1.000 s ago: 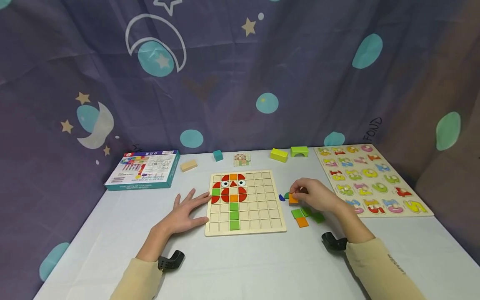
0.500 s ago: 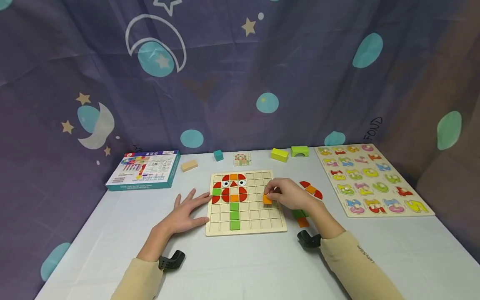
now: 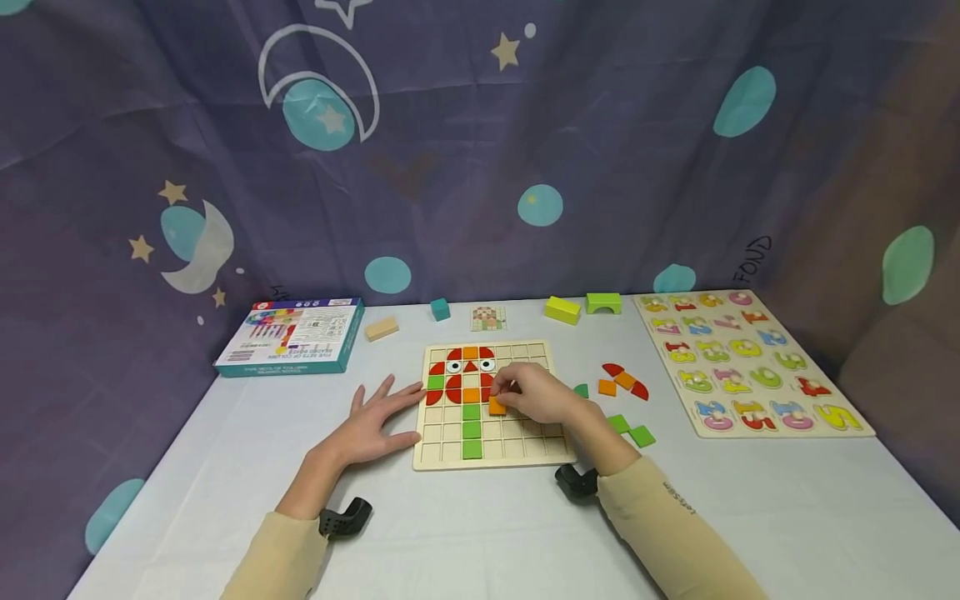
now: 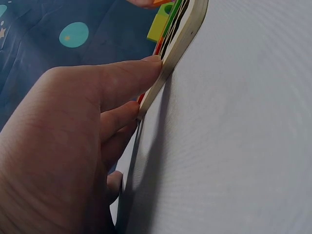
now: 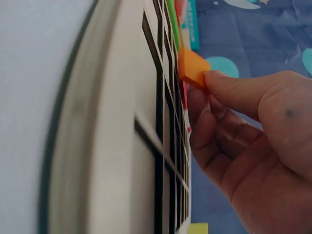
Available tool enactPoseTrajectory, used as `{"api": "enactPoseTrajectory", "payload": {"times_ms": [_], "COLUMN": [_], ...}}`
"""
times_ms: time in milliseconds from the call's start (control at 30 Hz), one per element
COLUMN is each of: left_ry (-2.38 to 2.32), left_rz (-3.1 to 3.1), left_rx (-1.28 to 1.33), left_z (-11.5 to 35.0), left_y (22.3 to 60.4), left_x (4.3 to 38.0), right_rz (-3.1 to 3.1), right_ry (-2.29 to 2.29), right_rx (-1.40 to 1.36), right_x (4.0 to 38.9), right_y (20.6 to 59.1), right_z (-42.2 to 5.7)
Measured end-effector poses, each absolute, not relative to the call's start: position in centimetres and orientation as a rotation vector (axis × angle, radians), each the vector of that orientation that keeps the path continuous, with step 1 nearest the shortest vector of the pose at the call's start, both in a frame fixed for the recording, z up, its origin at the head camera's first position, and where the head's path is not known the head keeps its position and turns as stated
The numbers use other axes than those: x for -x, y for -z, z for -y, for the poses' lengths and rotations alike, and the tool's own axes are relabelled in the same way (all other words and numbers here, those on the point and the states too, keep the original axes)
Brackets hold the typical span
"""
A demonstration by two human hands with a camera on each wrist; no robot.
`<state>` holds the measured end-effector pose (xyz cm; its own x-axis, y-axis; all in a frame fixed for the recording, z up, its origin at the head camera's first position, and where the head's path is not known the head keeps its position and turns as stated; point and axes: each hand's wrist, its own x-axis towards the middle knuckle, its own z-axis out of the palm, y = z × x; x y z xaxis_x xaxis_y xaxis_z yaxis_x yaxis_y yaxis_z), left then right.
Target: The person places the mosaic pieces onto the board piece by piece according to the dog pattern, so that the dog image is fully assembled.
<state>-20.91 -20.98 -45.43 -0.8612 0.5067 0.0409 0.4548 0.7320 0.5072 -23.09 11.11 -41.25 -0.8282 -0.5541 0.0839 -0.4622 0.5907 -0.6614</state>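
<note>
A wooden grid board (image 3: 525,452) lies mid-table, with red, green and orange tiles forming an owl-like figure on its left side. My right hand (image 3: 536,393) pinches an orange square tile (image 5: 192,67) between thumb and fingers, over the cells just right of the green column (image 3: 471,429). In the right wrist view the tile is tilted at the grid; whether it touches a cell I cannot tell. My left hand (image 3: 375,427) rests against the board's left edge, fingers spread and fairly straight. The left wrist view shows its thumb (image 4: 131,78) touching the board's rim.
Right of the board lie loose green tiles (image 3: 642,436), an orange tile (image 3: 607,387) and red pieces (image 3: 639,390). A number puzzle board (image 3: 780,425) stands farther right. Behind are a picture card (image 3: 488,318), yellow block (image 3: 562,310), green arch (image 3: 603,302), teal cube (image 3: 440,309), wooden block (image 3: 382,328) and box (image 3: 292,337).
My right hand has carried the orange tile leftward from the loose pieces on the right to the middle of the board. The left hand stays at the board's edge.
</note>
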Motion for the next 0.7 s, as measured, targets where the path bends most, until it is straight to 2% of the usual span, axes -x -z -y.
{"api": "enactPoseTrajectory", "payload": {"times_ms": [700], "left_ry": [-0.805], "left_rz": [-2.822], "left_rx": [-0.788], "left_z": [20.9], "left_y": [45.2], "left_x": [20.8], "right_rz": [-2.710], "right_ry": [0.926], "right_rx": [0.820], "right_x": [22.8], "right_y": [41.6], "right_z": [-9.5]}}
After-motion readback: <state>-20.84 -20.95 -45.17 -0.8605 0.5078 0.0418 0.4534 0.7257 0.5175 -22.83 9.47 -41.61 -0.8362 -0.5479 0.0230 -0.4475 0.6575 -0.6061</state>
